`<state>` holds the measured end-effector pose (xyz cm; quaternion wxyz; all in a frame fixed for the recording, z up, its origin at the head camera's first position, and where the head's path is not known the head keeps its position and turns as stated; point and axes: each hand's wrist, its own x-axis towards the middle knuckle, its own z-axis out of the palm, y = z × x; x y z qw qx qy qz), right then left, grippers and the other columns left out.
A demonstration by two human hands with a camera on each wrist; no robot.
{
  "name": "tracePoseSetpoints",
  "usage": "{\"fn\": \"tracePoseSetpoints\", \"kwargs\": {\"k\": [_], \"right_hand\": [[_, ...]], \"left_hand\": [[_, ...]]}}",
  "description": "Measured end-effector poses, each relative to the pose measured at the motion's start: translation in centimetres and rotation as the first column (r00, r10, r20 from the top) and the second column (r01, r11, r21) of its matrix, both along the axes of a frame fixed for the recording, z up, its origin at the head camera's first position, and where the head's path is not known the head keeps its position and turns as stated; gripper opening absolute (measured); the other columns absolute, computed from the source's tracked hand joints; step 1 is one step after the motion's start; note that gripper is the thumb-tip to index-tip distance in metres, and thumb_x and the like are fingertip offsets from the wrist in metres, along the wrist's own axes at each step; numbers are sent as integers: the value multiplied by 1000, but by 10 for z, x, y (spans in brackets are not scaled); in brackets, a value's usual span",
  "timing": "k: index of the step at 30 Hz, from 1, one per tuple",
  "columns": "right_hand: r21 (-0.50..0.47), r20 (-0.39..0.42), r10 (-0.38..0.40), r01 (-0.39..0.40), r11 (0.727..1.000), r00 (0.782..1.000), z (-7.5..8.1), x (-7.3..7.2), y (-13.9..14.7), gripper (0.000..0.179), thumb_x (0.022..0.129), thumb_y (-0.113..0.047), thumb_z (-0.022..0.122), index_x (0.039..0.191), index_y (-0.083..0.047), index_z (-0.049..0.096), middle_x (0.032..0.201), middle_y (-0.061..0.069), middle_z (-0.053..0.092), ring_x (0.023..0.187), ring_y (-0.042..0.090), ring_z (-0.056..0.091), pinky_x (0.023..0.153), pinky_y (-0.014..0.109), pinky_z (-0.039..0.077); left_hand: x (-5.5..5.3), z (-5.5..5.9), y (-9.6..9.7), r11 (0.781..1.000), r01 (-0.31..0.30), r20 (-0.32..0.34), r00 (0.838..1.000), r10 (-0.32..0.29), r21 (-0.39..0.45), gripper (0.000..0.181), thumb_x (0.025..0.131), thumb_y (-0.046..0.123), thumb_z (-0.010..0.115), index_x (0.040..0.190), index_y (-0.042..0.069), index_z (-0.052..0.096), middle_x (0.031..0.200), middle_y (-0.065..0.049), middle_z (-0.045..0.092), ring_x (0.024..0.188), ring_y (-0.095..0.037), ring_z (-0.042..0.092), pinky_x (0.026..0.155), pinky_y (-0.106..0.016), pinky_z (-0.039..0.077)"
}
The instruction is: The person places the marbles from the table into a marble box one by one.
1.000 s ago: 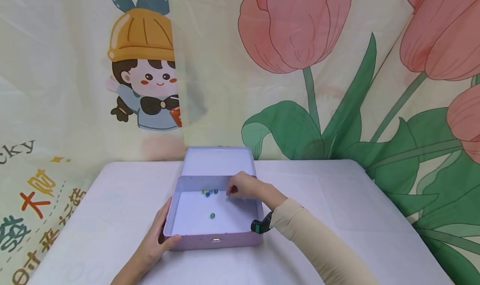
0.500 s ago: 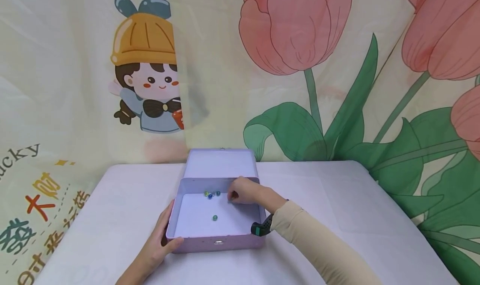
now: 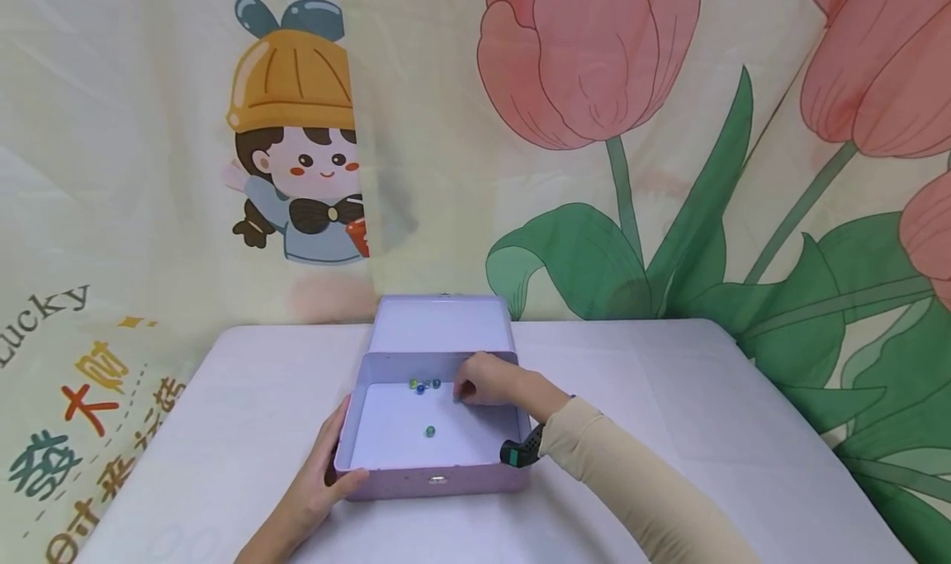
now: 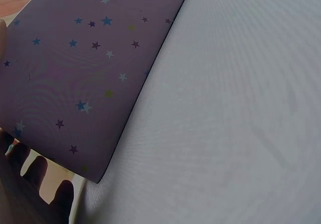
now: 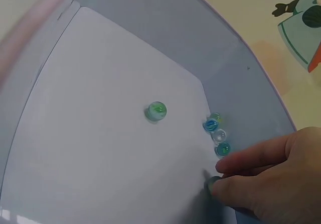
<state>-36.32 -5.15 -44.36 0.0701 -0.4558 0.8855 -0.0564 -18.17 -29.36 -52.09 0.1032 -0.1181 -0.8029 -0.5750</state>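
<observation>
— Inside the open lilac rectangular box (image 3: 438, 483), what's the right hand (image 5: 273, 179) holding?
— One greenish glass marble (image 5: 210, 182), closely pinched near the box's back; the left hand (image 3: 318, 466) grips its left side, likely for steadiness.

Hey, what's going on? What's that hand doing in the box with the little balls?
Someone is handling marbles in a purple box, its lid open at the back. The left hand grips the box's left side. The right hand is inside and seems to pinch one marble. Four other marbles sit together near the back wall; a green marble lies apart, nearer the front.
</observation>
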Motion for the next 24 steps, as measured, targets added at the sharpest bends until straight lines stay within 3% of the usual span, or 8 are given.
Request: {"fn": "tracePoseSetpoints", "kwargs": {"k": [6,10,13,17,20,24], "right_hand": [[-137,35,21,-16,990,999,6,-3,10,17,84,-12,71,101,-13,75,93,-5,71,80,3,58,73,12,47],[-297,81,16,9,955,997,22,4,30,18,85,-10,70,102,-10,74,97,0,71,86,6,62,77,13,49],[-451,110,-19,67,890,994,33,11,56,20,85,-8,69,104,-8,73,101,6,71,90,11,64,79,18,52],[-592,148,-162,218,775,976,32,18,99,21,84,-8,70,105,-7,72,103,9,70,95,17,66,79,24,54],[-620,179,-308,350,702,935,20,20,128,21,85,-11,70,106,-9,72,104,7,69,97,18,66,79,27,55],[-608,219,-446,479,633,868,-5,20,159,23,84,-13,71,107,-9,72,104,6,69,96,19,65,81,30,55]], "left_hand": [[0,-2,4,1000,-20,32,999,20,-4,90,85,12,61,152,35,5,160,-4,3,146,-27,0,109,-61,2],[1,-4,5,1000,-19,43,999,19,-4,91,85,12,61,153,33,4,160,-3,3,145,-28,1,110,-60,3],[-1,-3,4,1000,-8,24,1000,8,6,91,84,11,61,154,30,5,160,-5,3,145,-26,3,107,-65,4],[-4,-1,3,1000,7,4,1000,-8,17,91,83,11,61,154,27,6,159,-7,3,143,-11,4,106,-66,3],[-3,-1,2,1000,8,-4,1000,-8,10,90,84,11,61,154,25,6,159,-7,4,142,-4,5,113,-51,3],[-1,-3,1,1000,-3,-1,1000,3,-1,90,84,11,60,154,27,6,160,-3,4,140,2,5,113,-28,5]]}}
